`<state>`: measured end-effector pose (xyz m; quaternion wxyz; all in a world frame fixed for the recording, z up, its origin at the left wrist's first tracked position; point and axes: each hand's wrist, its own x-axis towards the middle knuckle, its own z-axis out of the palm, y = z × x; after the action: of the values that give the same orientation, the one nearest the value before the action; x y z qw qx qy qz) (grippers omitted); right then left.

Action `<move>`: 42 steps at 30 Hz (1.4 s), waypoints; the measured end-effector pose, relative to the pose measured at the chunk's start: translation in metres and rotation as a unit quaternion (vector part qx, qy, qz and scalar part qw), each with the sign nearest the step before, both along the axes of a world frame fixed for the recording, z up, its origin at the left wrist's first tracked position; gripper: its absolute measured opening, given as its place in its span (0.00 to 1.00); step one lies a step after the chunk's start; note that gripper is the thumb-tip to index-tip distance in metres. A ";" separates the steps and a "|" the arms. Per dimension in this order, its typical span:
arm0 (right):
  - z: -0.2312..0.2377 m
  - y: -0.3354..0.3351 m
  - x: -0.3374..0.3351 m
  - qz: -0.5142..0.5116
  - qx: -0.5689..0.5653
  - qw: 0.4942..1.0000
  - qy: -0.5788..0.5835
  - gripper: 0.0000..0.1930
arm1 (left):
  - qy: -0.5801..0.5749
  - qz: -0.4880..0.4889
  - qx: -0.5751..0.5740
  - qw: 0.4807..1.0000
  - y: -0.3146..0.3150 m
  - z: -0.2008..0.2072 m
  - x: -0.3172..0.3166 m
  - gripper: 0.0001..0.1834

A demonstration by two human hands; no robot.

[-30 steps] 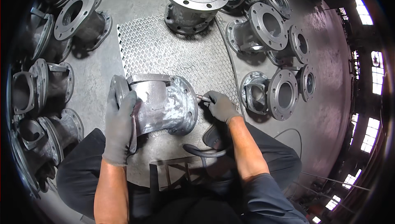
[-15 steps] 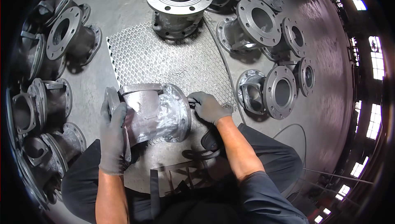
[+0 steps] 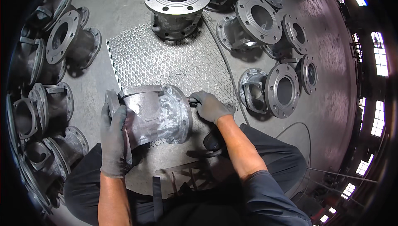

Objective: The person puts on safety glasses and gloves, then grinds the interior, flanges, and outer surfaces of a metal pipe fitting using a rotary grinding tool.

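A grey cast-metal flanged valve body (image 3: pixel 143 112) lies on its side in front of me, whitish patches near its right flange. My left hand (image 3: pixel 114 139), in a grey glove, is closed on the flange at its left end. At the right end, my gloved right hand (image 3: pixel 210 107) is closed round a slim dark hand tool (image 3: pixel 193 100). The tool's tip is at the outer side of the right flange; its exact kind and whether it touches are hidden. Beneath my right forearm is a black rounded part (image 3: pixel 212 141); I cannot tell whether it belongs to the tool.
Expanded metal mesh (image 3: pixel 166 56) lies under and beyond the casting. A larger flanged casting (image 3: pixel 176 6) stands upright on its far end. Several similar castings stand on the left (image 3: pixel 64 39) and right (image 3: pixel 284 91). A dark cable (image 3: pixel 228 66) runs along the mesh's right side.
The view has shifted slightly. My right hand has turned a little at the flange, and the black part under my forearm has shifted slightly. My left hand keeps its hold.
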<state>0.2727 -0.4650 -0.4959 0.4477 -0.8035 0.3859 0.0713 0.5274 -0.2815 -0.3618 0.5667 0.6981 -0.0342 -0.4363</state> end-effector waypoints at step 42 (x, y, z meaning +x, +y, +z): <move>0.152 0.020 0.077 0.291 -0.088 0.889 0.342 0.23 | 0.031 0.028 -0.098 0.994 0.020 0.015 -0.021 0.38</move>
<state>0.3492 -0.4447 -0.3441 0.1745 -0.8420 0.2685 0.4342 0.5060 -0.2620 -0.3472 0.6455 0.6256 -0.0398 -0.4364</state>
